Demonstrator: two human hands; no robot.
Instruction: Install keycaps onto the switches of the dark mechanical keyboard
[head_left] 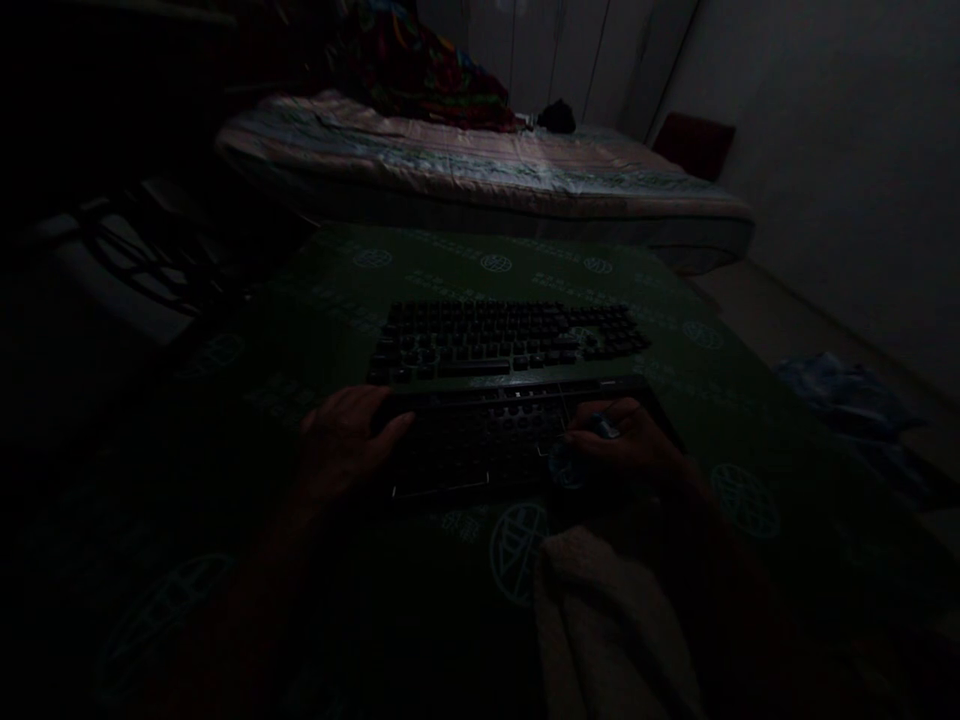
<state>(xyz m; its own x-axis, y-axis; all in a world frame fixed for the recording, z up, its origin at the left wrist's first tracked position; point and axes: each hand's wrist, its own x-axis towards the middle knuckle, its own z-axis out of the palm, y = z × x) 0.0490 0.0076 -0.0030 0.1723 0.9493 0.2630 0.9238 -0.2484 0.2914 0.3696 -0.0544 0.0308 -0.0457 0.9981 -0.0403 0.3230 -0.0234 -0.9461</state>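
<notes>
The room is very dark, so a lot is hard to see. In the middle of the frame a flat black keyboard base with rows of small round bumps (pixel 480 440) lies on a desk with a dark green cloth printed with pale round marks (pixel 300 290). The left hand (pixel 341 445) rests on the left end of this base, with its fingers bent loosely over the edge and the thumb pointing right. The right hand (pixel 626 445) sits at the right end of the base, with its fingers pressed together around a small bluish thing (pixel 604 425); it is too dark to tell what that thing is. Just above the base lies a black plastic keyboard top full of keys (pixel 510 340), touching or almost touching it; I cannot tell which. A pale fuzzy cloth (pixel 607 620) lies at the bottom of the frame, cut off by the edge. Both arms fade into the dark. At the top there is a bed with a striped sheet (pixel 480 165) and a bright, crumpled blanket (pixel 427 70). The left side is nearly all black.
</notes>
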